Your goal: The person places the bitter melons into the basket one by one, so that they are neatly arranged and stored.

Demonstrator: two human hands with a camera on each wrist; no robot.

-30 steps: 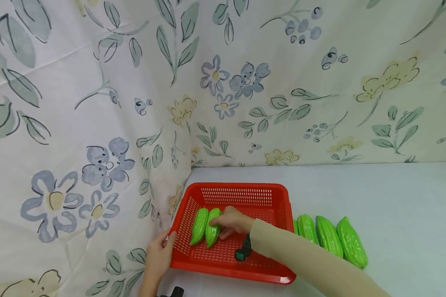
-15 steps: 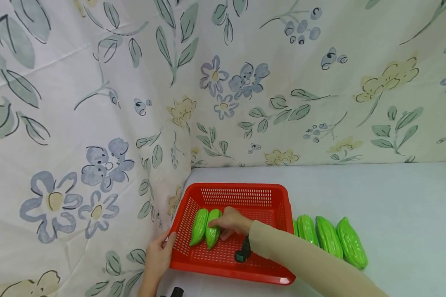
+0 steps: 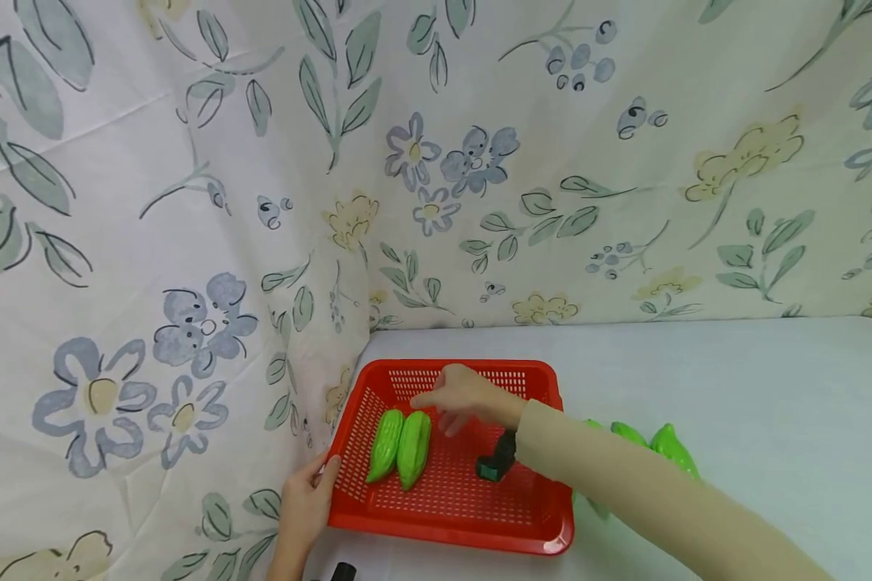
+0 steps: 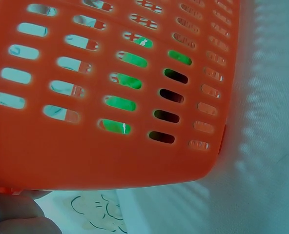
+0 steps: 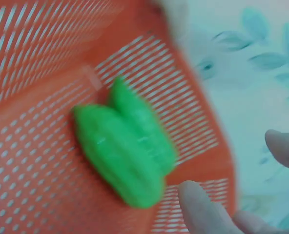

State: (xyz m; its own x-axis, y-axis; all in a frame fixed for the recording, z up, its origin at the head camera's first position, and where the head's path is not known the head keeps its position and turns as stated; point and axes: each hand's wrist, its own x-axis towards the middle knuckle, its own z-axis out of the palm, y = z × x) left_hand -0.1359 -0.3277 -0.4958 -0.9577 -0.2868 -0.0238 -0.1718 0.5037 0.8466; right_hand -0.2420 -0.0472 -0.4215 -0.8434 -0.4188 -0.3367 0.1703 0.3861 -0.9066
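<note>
Two bright green bitter melons [image 3: 414, 450] lie side by side at the left end of a red plastic basket [image 3: 443, 533]. My left hand [image 3: 305, 502] grips the basket's left rim, thumb on top; in the left wrist view its fingers [image 4: 17, 217] show under the rim at the lower left. Over the basket, my right hand [image 3: 468, 395] is raised just right of the melons and holds nothing. The right wrist view shows its thumb and fingers spread apart, clear of both melons [image 5: 120, 156], which look blurred there.
Several more bitter melons [image 3: 672, 449] lie on the white table [image 3: 785, 403] right of the basket, partly hidden behind my right sleeve [image 3: 625, 484]. Flower-printed cloth [image 3: 552, 161] hangs at the back and left, close to the basket's left side.
My right hand has let go of the right-hand melon in the basket and moved up and to the right. My left hand stays on the rim.
</note>
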